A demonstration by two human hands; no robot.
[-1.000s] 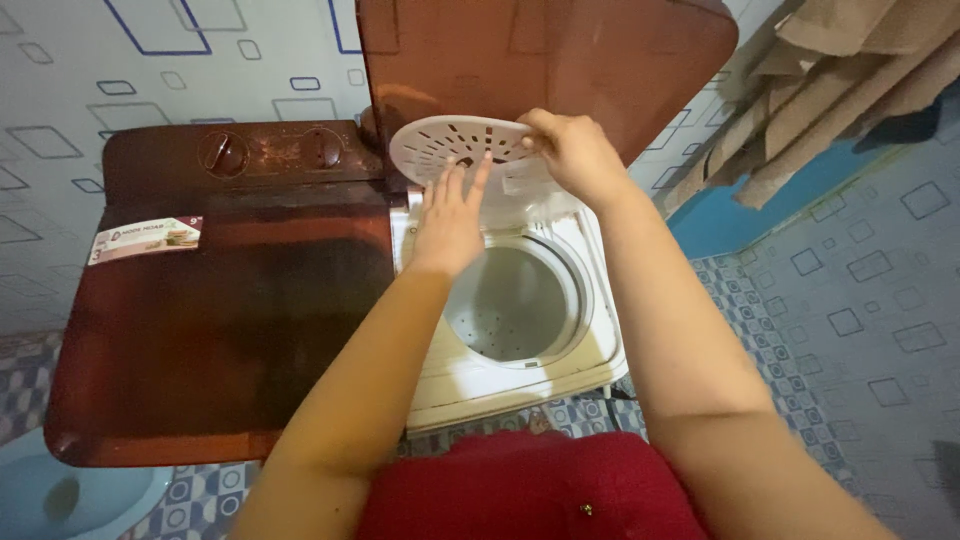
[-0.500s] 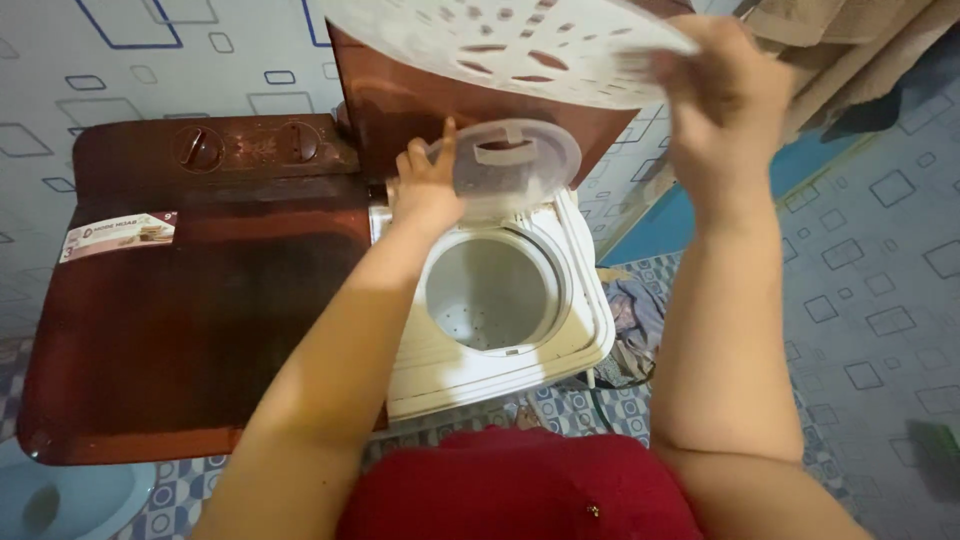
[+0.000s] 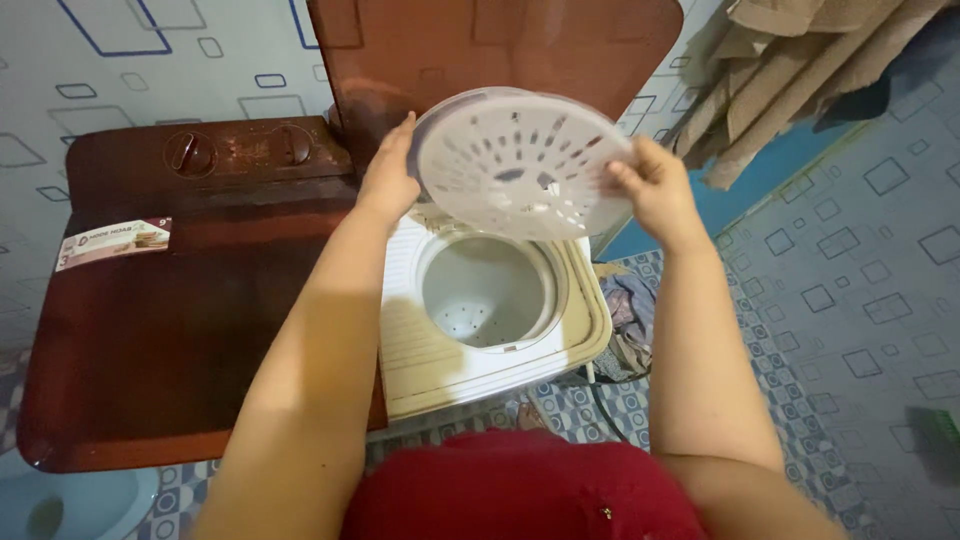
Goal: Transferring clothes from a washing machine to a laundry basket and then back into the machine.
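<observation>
A round white perforated disc [image 3: 520, 165] hangs tilted above the open spin tub [image 3: 487, 290] of a twin-tub washing machine. My right hand [image 3: 652, 190] pinches the disc's right edge. My left hand [image 3: 390, 175] is on the left rim, where a clear inner lid [image 3: 440, 108] shows just behind the disc; I cannot tell which of the two it grips. The tub is white, with small holes in its bottom, and looks empty.
The brown wash-side lid [image 3: 190, 310] lies shut on the left, with two knobs [image 3: 190, 152] behind it. The brown spin-side lid [image 3: 500, 50] stands raised at the back. Cloth [image 3: 625, 310] lies on the tiled floor to the right. Cardboard [image 3: 800, 70] leans at top right.
The right hand brought the perforated disc down from high overhead to just over the tub. The left hand stayed at the clear lid's left edge.
</observation>
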